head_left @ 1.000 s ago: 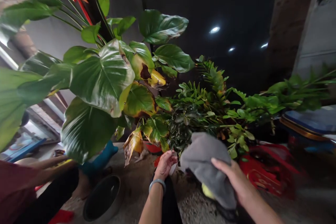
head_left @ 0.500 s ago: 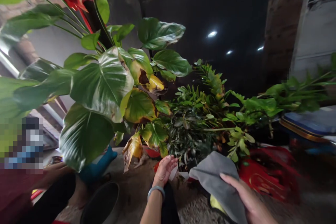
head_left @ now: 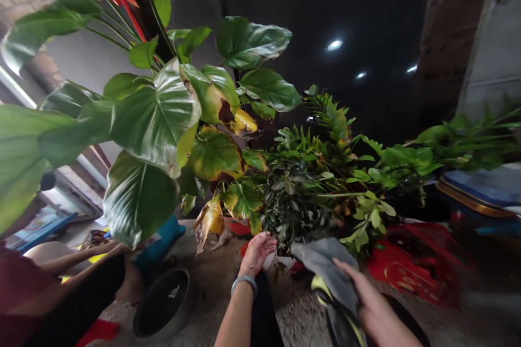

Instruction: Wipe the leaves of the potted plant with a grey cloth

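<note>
My left hand (head_left: 256, 256), with a grey bangle (head_left: 244, 283) on its wrist, is raised palm-up, its fingers stretched out and holding nothing. It is just in front of a dark, small-leaved plant (head_left: 287, 203). At its right, my right hand (head_left: 364, 293) grips a grey cloth (head_left: 328, 261), thumb on top. The cloth hangs in loose folds, and a yellow-green part shows along its lower side. A white pot rim (head_left: 283, 262) shows between the hand and the cloth. Left of these rises a large-leaved plant (head_left: 158, 111), some leaves yellowed and browned.
On the ground at left stands a dark bucket (head_left: 163, 303). A person in a maroon top (head_left: 20, 293) sits beyond it, partly behind leaves. A red bag (head_left: 415, 274) lies at right, below a blue-lidded container (head_left: 480, 187). A dark glossy panel (head_left: 317, 5) stands behind the plants.
My right hand has moved slightly left and down, and the cloth has folded over, showing more yellow-green. My left hand has hardly moved. The view has shifted slightly.
</note>
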`<move>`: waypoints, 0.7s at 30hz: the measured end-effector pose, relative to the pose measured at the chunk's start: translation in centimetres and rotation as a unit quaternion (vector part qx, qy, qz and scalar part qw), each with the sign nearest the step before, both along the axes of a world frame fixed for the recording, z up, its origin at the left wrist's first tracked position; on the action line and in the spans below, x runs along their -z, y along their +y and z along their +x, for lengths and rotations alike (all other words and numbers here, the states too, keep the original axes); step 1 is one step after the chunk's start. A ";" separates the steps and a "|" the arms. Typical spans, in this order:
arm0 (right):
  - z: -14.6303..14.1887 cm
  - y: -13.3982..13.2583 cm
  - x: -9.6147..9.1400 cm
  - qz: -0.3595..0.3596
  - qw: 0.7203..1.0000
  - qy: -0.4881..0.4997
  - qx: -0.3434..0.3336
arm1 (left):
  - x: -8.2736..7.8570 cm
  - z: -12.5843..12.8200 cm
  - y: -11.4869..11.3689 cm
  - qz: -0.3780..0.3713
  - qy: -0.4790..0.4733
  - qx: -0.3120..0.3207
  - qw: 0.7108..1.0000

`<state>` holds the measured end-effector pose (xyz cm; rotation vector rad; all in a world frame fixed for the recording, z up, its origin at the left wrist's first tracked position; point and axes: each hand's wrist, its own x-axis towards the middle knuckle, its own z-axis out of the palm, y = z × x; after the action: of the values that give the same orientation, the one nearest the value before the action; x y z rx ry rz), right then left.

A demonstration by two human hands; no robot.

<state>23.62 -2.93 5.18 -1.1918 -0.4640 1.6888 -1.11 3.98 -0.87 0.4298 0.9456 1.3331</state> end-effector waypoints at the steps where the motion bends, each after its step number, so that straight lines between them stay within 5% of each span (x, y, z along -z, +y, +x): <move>1: 0.6 -0.8 0.1 -0.019 1.000 0.003 -0.016 | 0.0 0.0 0.0 0.001 0.002 0.002 1.000; 3: 2.0 -0.6 -1.4 -0.052 0.999 0.010 -0.001 | -0.2 0.0 0.0 0.004 0.001 0.000 1.000; 7: 2.6 4.4 -6.7 0.028 0.989 0.033 0.144 | -0.6 0.4 -0.1 0.007 -0.003 -0.002 1.000; 9: 1.5 6.5 -7.9 0.047 0.978 0.047 0.200 | -0.7 0.5 0.0 0.008 -0.001 0.001 1.000; 12: -0.6 6.0 -5.9 0.011 0.987 0.030 0.159 | -0.4 0.5 0.1 0.006 0.000 -0.003 1.000; 17: -1.4 -0.8 0.1 -0.059 0.998 -0.013 -0.010 | 0.1 0.5 0.4 0.000 -0.009 -0.039 0.999; 21: -1.3 -2.5 -1.2 -0.017 0.997 -0.021 -0.070 | 0.3 0.8 0.4 0.000 -0.011 -0.061 0.998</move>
<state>22.33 -5.43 6.36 -1.2455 -0.5580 1.8000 -0.28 4.38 -1.14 0.3608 0.9653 1.4461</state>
